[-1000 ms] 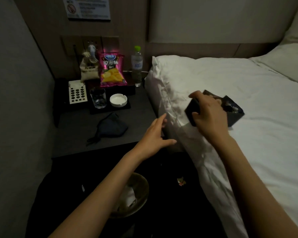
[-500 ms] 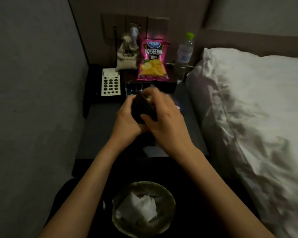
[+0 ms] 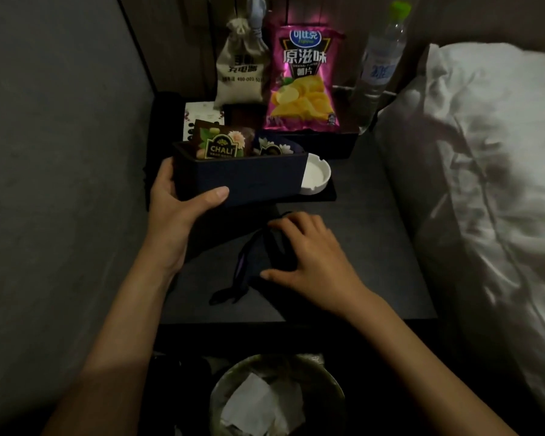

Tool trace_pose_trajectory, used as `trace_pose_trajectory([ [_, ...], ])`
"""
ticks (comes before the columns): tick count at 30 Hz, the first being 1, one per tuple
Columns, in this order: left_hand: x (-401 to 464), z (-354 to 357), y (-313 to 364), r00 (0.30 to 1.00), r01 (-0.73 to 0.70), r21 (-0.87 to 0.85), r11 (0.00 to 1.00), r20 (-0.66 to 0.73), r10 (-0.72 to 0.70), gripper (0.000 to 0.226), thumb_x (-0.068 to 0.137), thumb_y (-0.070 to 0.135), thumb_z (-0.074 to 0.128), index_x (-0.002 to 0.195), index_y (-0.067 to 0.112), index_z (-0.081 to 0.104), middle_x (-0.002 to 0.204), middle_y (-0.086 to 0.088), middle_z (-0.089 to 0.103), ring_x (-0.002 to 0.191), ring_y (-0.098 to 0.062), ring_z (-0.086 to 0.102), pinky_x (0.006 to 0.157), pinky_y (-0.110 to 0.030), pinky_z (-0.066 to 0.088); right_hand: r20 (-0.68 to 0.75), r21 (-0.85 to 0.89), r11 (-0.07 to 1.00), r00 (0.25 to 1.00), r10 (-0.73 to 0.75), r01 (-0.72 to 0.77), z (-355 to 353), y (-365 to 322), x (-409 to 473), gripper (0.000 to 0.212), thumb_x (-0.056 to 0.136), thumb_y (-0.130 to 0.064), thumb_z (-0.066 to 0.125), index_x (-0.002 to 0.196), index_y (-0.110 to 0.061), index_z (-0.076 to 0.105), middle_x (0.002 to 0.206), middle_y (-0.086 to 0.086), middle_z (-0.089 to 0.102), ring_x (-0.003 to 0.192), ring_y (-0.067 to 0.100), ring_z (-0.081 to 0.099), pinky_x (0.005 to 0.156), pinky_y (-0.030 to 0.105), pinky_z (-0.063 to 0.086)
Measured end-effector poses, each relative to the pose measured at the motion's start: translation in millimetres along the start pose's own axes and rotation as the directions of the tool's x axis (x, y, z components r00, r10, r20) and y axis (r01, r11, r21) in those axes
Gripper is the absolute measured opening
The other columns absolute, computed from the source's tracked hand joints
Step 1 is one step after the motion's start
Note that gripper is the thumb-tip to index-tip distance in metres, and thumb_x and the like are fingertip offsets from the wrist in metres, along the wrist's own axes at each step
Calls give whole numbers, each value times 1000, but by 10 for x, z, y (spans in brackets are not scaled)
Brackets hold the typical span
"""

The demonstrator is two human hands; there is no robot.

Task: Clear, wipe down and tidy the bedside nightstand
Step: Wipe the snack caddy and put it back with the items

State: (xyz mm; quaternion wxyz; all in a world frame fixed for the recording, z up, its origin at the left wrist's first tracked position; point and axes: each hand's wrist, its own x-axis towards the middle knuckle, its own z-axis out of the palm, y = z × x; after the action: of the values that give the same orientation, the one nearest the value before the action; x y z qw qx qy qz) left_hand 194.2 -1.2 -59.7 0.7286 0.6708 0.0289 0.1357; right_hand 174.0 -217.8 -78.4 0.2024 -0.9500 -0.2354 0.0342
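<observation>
— While the left hand (image 3: 177, 202) grips the tea box (image 3: 239, 177) by its end, above the nightstand (image 3: 375, 247), should it go down now?

— Lower it level, or the packets may spill. The right hand (image 3: 309, 256) lies spread, fingers bent, on the dark cloth (image 3: 258, 262); gather that first.

— Is it pinching?

— Cannot tell; too dim. The bin (image 3: 277, 394) below is cut off.

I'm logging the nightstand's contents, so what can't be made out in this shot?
- Drinking glass: none visible, head view; the dark blue tea-bag box in the left hand covers that spot.
- White keypad card: lower part hidden behind the box.
- Dark cloth mask: partly under the right hand.
- Clear water bottle: label blurred.
</observation>
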Motion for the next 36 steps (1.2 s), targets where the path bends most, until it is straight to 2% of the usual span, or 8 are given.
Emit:
trace_pose_trajectory([
  [6, 23, -26, -71, 999, 21, -37, 999, 44, -19, 60, 64, 28, 82, 119, 29, 57, 116, 7, 67, 114, -17, 62, 88, -32, 54, -107, 250, 928, 945, 308, -274, 6, 197, 161, 65, 86, -38, 70, 140, -15, 41, 133, 9, 44, 125, 26, 35, 105, 38, 37],
  [13, 20, -54, -94, 998, 46, -138, 989, 59, -38, 52, 69, 22, 75, 118, 20, 58, 114, 3, 68, 111, -18, 63, 82, -29, 56, -8, 224, 910, 933, 360, -349, 126, 161, 259, 27, 79, -26, 73, 81, -13, 49, 101, 8, 51, 99, 23, 45, 84, 38, 43],
  [16, 17, -82, -111, 998, 59, -188, 980, 33, -54, 48, 70, 22, 73, 116, 19, 59, 111, 3, 69, 110, -17, 64, 82, -30, 56, -37, 670, 674, 893, 449, -311, -2, 188, 288, 18, 82, -5, 67, 73, -5, 51, 71, 7, 50, 71, 16, 46, 64, 32, 39],
  [19, 14, -106, -110, 997, 79, -211, 974, 31, -74, 52, 71, 22, 71, 121, 14, 57, 112, 1, 68, 111, -19, 64, 85, -32, 56, -39, 919, 346, 829, 559, -190, -242, 263, 286, 12, 90, 0, 56, 80, -9, 55, 68, 2, 53, 65, 8, 51, 58, 25, 41],
  [23, 3, -125, -114, 992, 119, -222, 968, 64, -107, 57, 72, 22, 71, 126, 14, 53, 118, -2, 65, 115, -21, 62, 87, -35, 56, 121, 984, -180, 791, 600, -13, -464, 353, 247, 30, 97, -6, 48, 124, 4, 55, 117, 23, 62, 110, 31, 62, 96, 40, 49],
  [26, -26, -52, -139, 987, 154, -216, 964, 80, -140, 68, 68, 22, 73, 130, 14, 47, 126, -5, 59, 117, -21, 60, 85, -35, 56, 133, 975, -221, 818, 560, -7, -479, 263, 241, 40, 98, -7, 46, 136, 5, 48, 135, 28, 54, 128, 38, 52, 112, 50, 39],
  [31, -36, 51, -156, 978, 185, -208, 961, 137, -158, 68, 65, 20, 75, 127, 18, 46, 120, 1, 61, 113, -18, 62, 82, -33, 56, 131, 975, -219, 863, 487, -24, -376, 147, 247, 40, 101, -11, 43, 138, 4, 42, 128, 20, 59, 114, 26, 58, 108, 46, 41],
  [36, -21, 69, -175, 974, 190, -228, 955, 163, -155, 53, 74, 7, 67, 121, 20, 46, 110, 9, 66, 107, -12, 64, 79, -29, 56, 141, 954, -299, 887, 440, -3, -396, 194, 258, 39, 103, -19, 40, 140, -7, 48, 132, 11, 63, 122, 22, 60, 104, 37, 48],
])
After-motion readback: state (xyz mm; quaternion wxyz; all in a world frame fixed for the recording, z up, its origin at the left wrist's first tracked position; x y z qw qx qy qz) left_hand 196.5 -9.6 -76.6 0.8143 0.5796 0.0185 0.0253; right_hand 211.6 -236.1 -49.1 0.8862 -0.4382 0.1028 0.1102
